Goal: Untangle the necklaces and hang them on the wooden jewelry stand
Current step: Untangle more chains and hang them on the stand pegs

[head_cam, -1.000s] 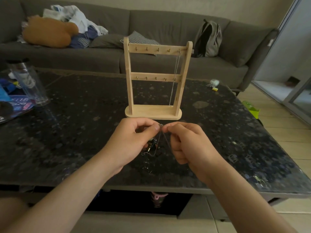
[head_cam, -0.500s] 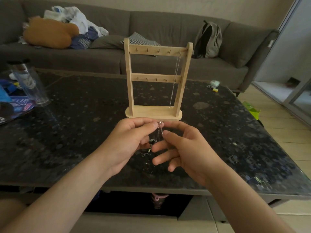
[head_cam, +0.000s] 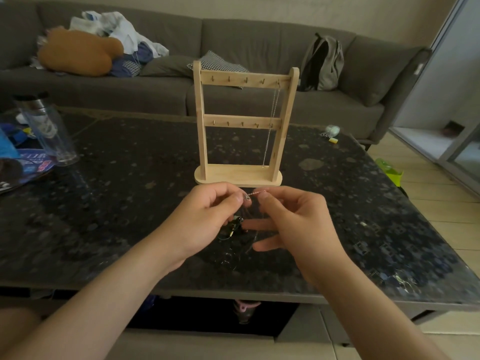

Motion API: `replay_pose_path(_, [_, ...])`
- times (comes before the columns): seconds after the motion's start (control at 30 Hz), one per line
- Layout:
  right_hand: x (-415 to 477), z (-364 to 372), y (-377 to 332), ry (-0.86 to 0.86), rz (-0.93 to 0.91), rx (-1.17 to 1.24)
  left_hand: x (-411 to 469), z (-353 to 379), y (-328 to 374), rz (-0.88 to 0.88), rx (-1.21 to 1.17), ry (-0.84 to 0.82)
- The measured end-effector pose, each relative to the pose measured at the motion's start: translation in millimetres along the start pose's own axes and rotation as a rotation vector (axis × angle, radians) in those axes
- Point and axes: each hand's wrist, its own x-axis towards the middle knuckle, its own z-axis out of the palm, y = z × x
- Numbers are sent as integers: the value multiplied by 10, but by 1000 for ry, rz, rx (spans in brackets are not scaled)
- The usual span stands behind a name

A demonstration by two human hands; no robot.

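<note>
A wooden jewelry stand (head_cam: 244, 126) with two rows of pegs stands upright at mid-table. One thin silver necklace (head_cam: 270, 131) hangs from its top right peg. Just in front of the stand's base, my left hand (head_cam: 205, 219) pinches the clasp end of a silver chain (head_cam: 253, 194). My right hand (head_cam: 293, 222) pinches the same chain a short way to the right, its lower fingers spread out. A dark tangle of necklaces (head_cam: 233, 227) dangles below and between the two hands, partly hidden by my left fingers.
The dark speckled table (head_cam: 117, 203) carries a clear tumbler (head_cam: 46, 128) and magazines (head_cam: 23, 167) at the left, and small items (head_cam: 331, 132) at the far right. A grey sofa with cushions, clothes and a backpack (head_cam: 322, 63) runs behind.
My hands drew slightly apart, stretching a short piece of chain between the fingertips. The right hand's lower fingers uncurled and spread. The stand and hung necklace stayed still.
</note>
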Motion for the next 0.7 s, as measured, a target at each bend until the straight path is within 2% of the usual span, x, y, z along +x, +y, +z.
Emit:
replay_pose_path(0.13, [-9, -15, 11, 27, -56, -30, -15, 29, 18, 26, 3, 16])
replay_pose_path(0.27, [15, -40, 53, 94, -203, -169, -6, 18, 21, 97, 80, 8])
replay_pose_path(0.5, [11, -23, 45, 10, -183, -69, -14, 18, -20, 215, 228, 13])
replay_pose_path(0.7, [23, -43, 78, 98, -340, -416, -8, 15, -6, 239, 261, 21])
